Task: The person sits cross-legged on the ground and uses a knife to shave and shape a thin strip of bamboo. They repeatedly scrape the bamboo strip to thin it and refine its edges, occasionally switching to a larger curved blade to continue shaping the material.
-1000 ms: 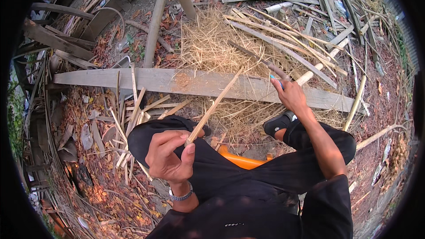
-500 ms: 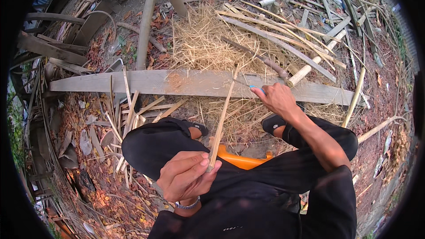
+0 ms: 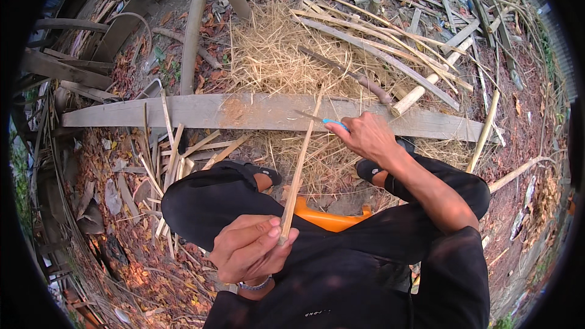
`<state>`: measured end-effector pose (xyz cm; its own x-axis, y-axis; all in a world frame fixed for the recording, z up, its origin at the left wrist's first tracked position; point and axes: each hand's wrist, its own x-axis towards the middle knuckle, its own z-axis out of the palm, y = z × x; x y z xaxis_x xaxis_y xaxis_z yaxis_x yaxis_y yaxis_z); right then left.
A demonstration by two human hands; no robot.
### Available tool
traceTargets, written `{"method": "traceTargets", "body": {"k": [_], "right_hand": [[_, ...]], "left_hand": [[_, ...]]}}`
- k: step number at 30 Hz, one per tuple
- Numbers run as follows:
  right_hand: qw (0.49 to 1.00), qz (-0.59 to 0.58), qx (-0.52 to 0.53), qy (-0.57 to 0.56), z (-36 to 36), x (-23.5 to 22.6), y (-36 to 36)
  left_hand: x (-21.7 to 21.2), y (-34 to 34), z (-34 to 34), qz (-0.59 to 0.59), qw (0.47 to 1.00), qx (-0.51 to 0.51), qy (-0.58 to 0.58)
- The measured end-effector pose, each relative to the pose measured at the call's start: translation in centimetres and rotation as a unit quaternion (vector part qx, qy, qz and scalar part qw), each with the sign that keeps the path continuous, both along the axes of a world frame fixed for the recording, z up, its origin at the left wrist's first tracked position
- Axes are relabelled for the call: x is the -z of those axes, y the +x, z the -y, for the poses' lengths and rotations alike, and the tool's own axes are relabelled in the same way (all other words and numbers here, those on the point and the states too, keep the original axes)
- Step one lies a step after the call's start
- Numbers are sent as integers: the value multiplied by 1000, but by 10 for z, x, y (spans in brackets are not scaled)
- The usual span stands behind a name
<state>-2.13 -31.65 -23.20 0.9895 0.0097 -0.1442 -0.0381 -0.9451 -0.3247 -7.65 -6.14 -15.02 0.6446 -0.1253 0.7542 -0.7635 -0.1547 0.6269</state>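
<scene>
My left hand point(image 3: 253, 248) pinches the near end of a slim pale wooden strip point(image 3: 298, 173) between thumb and fingers. The strip slants up and away from me, and its far tip reaches over a long grey plank point(image 3: 189, 111). My right hand point(image 3: 368, 137) is closed round a knife point(image 3: 334, 124) with a blue handle, the thumb lying along it. The thin blade points left and crosses the strip's upper part, above the plank's near edge. Most of the handle is hidden in my fist.
Pale shavings point(image 3: 268, 49) heap beyond the plank. A long dark-bladed tool with a brown handle point(image 3: 373, 88) lies there, beside bamboo poles point(image 3: 420, 94) and split strips. More cut strips point(image 3: 173, 161) lean at the plank's left. An orange plastic seat point(image 3: 329, 216) shows between my legs.
The knife in my right hand has shifted left and slightly nearer, so its blade now crosses the strip. My left hand keeps its pinch. The whole view has shifted slightly.
</scene>
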Motion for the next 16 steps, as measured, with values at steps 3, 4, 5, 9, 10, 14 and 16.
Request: {"method": "traceTargets", "body": {"k": [3, 4, 5, 9, 10, 14, 16], "right_hand": [[995, 65, 69, -37, 62, 67, -7], [989, 114, 90, 26, 66, 70, -9], [984, 138, 89, 68, 69, 74, -10], [969, 73, 11, 237, 27, -21, -11], [961, 21, -17, 276, 12, -61, -17], [927, -80, -192, 314, -24, -126, -53], [938, -81, -200, 273, -32, -132, -58]], "left_hand": [[-4, 0, 4, 5, 999, 40, 29], [-3, 2, 2, 2, 1000, 16, 23], [-3, 4, 0, -1, 1000, -7, 17], [1, 1, 4, -16, 1000, 18, -12], [-2, 2, 5, -18, 1000, 17, -11], [-4, 0, -3, -15, 1000, 0, 11], [-8, -3, -4, -15, 999, -5, 38]]}}
